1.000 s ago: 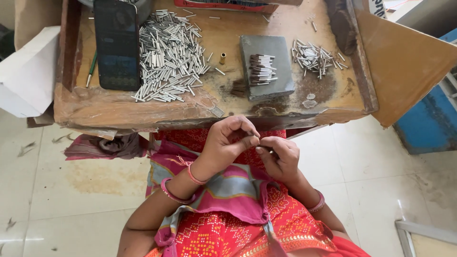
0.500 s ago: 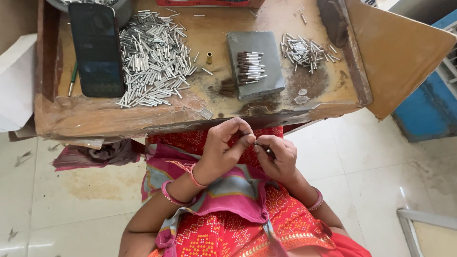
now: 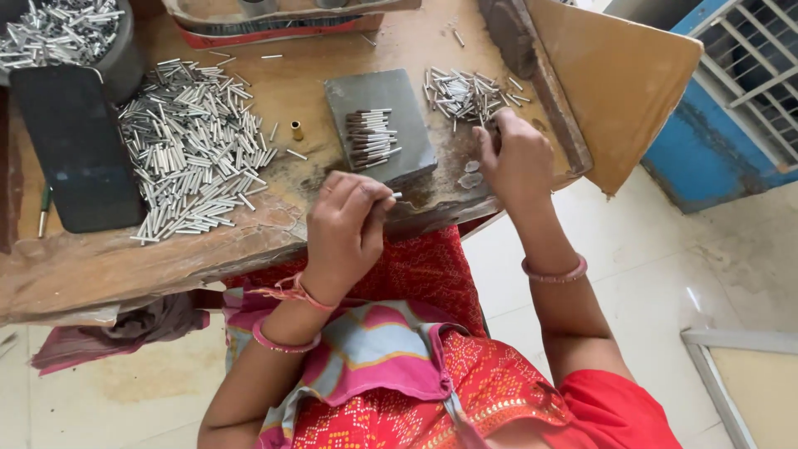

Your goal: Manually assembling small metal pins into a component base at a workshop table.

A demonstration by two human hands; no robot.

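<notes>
At the far left of the worn wooden workbench [image 3: 249, 249] a grey bowl [image 3: 125, 58] stood heaped with short metal tubes, and just below it a dark phone [image 3: 75, 145] lay flat, with a green pen [image 3: 43, 212] at its left edge. Right of the phone spread a large heap of silver tubes [image 3: 195, 145], and a single small brass piece [image 3: 296, 130] stood just beyond the heap's right fringe. Along the back edge lay a red-rimmed tray [image 3: 274, 25].

The left hand [image 3: 347, 229] hovered over the front edge of the bench, its fingers curled shut and pinching one thin silver tube [image 3: 394, 196], whose tip poked out to the right between thumb and forefinger. Just above that hand a grey block [image 3: 378, 125] lay on the bench, with a row of brown-tipped tubes [image 3: 370, 137] on it, near the hand but not touching it.

Further right, the right hand [image 3: 515, 158] rested palm down on the bench, fingers bent onto the lower edge of a small pile of silver tubes [image 3: 465, 91]; whether it gripped any of them could not be told. The pinched tube lay well apart from that hand. A tan board [image 3: 615, 75] leaned at the bench's right end, with a blue grille [image 3: 731, 91] beyond it.
</notes>
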